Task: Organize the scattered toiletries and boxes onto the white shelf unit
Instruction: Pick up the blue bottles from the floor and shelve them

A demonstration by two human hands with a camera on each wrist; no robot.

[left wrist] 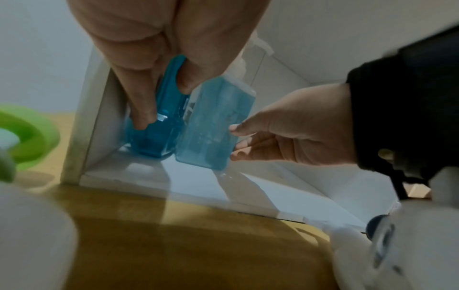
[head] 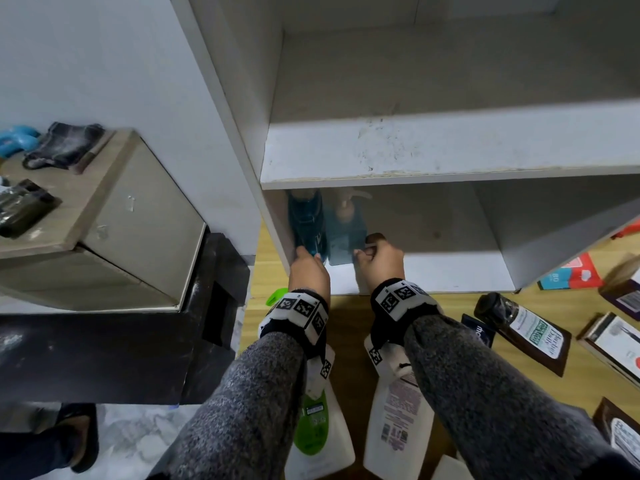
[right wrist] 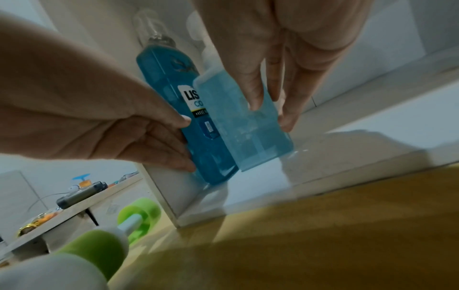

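The white shelf unit stands on the floor in front of me. In the left corner of its lower compartment stands a teal mouthwash bottle, and my left hand grips its lower part. Right beside it is a pale blue pump bottle, touching the mouthwash. My right hand pinches it between thumb and fingers. Both bottles are upright with their bases on the compartment floor.
Lying on the wooden floor under my arms are a white bottle with a green label and a white bottle with a pink label. A dark bottle, brown boxes and a red-blue box lie right. A beige cabinet stands left.
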